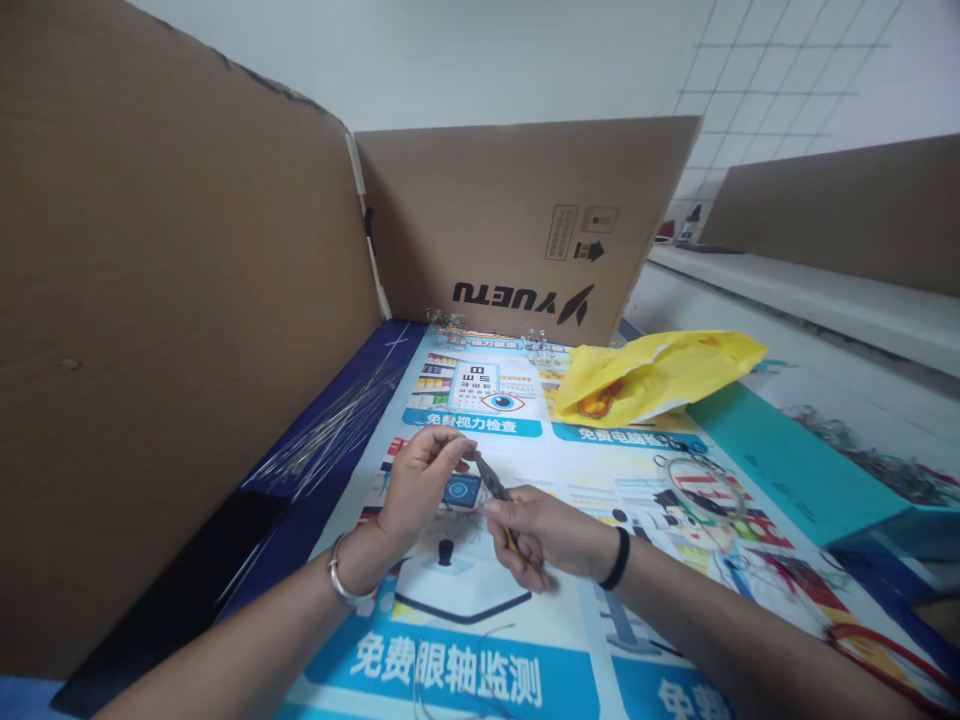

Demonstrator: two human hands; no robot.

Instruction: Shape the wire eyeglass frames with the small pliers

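2 bare hands over a printed sheet (555, 620); right hand (525, 535), black band (616, 558) at wrist, closed round the handles of the pliers (493, 482), jaws angled up to the left hand's fingertips; left hand (429, 480), silver bangle (341, 578) at wrist, thumb and forefinger pressed together beside the plier tips, anything between them too small to tell; loose thin wires (480, 675) on the sheet, nearer the wearer; coiled wire ring (705, 487) right of the hands; red ring (896, 650) at the near right; bundle of thin straight rods (326, 430) on dark blue cloth, left; yellow bag (660, 375) beyond the hands, to the right; turquoise box (810, 475) beside it, tangled wire (877, 460) within; 2 small wire heaps (448, 322) (537, 345) before a cardboard panel (517, 230) printed YUETU, upside down.
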